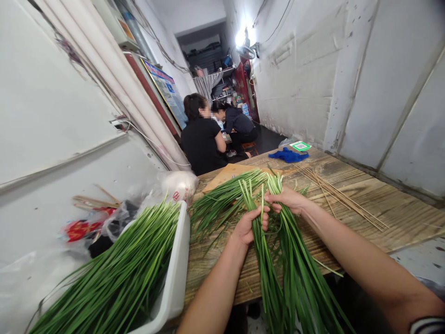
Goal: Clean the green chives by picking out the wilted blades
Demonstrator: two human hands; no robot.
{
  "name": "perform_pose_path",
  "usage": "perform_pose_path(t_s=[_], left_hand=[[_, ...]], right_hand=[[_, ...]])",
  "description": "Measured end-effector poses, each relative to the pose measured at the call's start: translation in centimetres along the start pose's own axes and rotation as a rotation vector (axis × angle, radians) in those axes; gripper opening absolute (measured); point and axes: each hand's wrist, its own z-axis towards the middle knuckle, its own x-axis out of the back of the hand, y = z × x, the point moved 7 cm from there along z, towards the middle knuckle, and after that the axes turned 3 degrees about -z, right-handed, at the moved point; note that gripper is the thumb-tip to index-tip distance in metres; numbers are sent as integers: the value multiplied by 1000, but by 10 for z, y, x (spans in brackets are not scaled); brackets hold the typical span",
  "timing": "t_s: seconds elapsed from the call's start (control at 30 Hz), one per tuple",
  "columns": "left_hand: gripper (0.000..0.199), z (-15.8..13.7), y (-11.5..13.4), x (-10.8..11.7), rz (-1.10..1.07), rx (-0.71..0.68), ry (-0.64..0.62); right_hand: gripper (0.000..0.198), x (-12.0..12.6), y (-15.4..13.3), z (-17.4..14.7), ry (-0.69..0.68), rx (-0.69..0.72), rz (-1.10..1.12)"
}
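Observation:
My left hand [251,224] is closed around a thin bunch of garlic chives [266,269], pale stem ends up and green leaves hanging past the table edge. Just to its right, my right hand [285,200] grips a thicker bunch of chives [301,260], also with pale ends up. The right fingertips meet the left bunch near its stems; whether they pinch a stalk is hard to see. Behind both hands a loose pile of chives [225,195] lies on the wooden table [351,197].
A white tub [179,264] full of chives stands at the left, near plastic bags [179,183]. Thin wooden sticks [342,197], a blue cloth [289,155] and a green-edged QR card [300,146] lie on the table. Two people [203,139] sit beyond it.

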Motion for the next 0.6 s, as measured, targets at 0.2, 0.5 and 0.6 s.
perform_pose_path(t_s=[0.2, 0.5, 0.6], left_hand=[[17, 0, -2, 0, 14, 18, -10], [19, 1, -3, -1, 36, 11, -11], [22, 0, -2, -1, 76, 4, -6]], right_hand=[[30, -4, -1, -1, -45, -1, 22], [30, -4, 0, -2, -24, -27, 43], [29, -6, -1, -3, -42, -37, 48]])
